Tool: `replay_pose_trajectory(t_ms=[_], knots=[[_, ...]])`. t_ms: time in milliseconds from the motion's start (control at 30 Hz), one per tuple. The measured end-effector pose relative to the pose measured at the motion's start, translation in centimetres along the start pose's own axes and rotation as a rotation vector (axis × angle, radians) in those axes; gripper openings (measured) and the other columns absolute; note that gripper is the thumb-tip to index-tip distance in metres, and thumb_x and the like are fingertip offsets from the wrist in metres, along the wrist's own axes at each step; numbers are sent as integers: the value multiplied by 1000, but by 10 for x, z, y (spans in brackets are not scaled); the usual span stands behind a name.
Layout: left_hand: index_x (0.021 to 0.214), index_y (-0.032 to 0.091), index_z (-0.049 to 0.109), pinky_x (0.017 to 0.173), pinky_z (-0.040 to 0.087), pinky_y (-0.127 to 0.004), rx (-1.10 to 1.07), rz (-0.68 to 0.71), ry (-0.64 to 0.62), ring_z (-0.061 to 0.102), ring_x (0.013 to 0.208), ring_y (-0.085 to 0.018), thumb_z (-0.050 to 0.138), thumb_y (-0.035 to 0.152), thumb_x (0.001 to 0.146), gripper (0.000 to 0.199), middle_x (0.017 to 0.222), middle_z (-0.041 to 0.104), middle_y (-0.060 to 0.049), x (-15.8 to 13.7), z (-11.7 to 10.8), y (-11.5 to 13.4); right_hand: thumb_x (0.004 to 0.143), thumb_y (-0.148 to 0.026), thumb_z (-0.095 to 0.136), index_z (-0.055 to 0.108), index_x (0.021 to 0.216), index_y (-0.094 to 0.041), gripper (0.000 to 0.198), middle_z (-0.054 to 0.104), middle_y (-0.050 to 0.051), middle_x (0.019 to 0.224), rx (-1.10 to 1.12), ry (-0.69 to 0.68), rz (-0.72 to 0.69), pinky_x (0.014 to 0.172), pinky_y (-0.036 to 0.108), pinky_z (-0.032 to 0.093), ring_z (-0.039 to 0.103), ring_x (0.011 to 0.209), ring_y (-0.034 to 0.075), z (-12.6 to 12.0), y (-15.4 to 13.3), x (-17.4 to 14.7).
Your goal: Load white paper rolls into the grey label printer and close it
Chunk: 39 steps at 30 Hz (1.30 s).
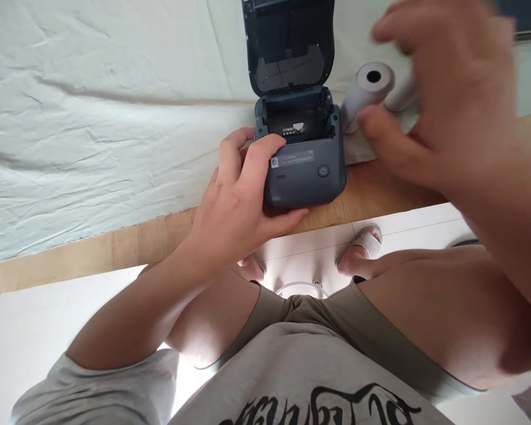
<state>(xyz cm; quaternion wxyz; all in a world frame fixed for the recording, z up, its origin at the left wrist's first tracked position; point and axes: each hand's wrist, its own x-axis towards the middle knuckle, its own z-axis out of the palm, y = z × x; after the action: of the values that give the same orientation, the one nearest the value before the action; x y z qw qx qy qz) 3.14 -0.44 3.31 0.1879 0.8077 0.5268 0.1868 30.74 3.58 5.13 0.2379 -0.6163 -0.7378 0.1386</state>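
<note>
A small dark label printer (304,168) sits at the table's front edge with its lid (287,47) swung up and back. Its paper bay (292,121) shows a printed sticker and no roll inside. My left hand (243,189) grips the printer's left side, fingers on the top and thumb along the front bottom. Just right of the printer stands a white paper roll (366,94) with a dark core hole. A second white roll (400,94) is partly hidden behind my right hand (451,88). That hand hovers over the rolls, fingers and thumb apart, somewhat blurred, holding nothing visible.
A wrinkled pale cloth (115,118) covers the tabletop. The wooden edge (128,245) runs along the front, close to my knees. A dark flat object (524,15) lies at the upper right corner.
</note>
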Motion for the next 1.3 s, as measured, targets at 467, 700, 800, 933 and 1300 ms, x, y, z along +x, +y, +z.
replay_pose_trajectory(t_ms=[467, 700, 800, 933, 1300], knots=[[156, 26, 48, 109, 65, -55, 32, 87, 29, 62, 148, -42, 95, 36, 76, 93, 162, 51, -18, -1, 4, -5, 96, -67, 38, 50, 156, -36, 68, 57, -2, 145, -264, 63, -78, 133, 62, 38, 60, 142, 23, 12, -8, -8], [157, 28, 48, 105, 67, -55, 47, 71, 14, 61, 148, -44, 92, 40, 78, 91, 164, 49, -18, -2, 5, -7, 95, -40, 53, 55, 130, -21, 40, 61, 2, 131, -104, 19, -180, 109, 35, 57, 64, 123, 13, 19, -2, -6], [156, 30, 47, 107, 66, -55, 32, 72, 14, 62, 148, -43, 93, 40, 78, 91, 164, 50, -16, -2, 4, -7, 91, -30, 54, 54, 132, -22, 42, 57, 4, 141, -46, -33, -203, 119, 40, 58, 60, 134, 16, 21, 2, 0], [155, 30, 46, 108, 66, -55, 16, 66, 14, 63, 146, -43, 94, 41, 79, 91, 164, 49, -16, -2, 4, -7, 90, -35, 62, 45, 152, -32, 64, 50, 4, 155, -34, -60, -155, 121, 47, 59, 59, 140, 20, 23, 6, 1], [156, 32, 43, 107, 66, -57, 28, 57, -8, 62, 147, -44, 94, 40, 79, 93, 165, 48, -16, -1, 4, -7, 88, -54, 71, 43, 154, -36, 73, 63, 0, 132, -163, 31, 31, 101, 40, 56, 66, 112, 14, 18, -5, -5]])
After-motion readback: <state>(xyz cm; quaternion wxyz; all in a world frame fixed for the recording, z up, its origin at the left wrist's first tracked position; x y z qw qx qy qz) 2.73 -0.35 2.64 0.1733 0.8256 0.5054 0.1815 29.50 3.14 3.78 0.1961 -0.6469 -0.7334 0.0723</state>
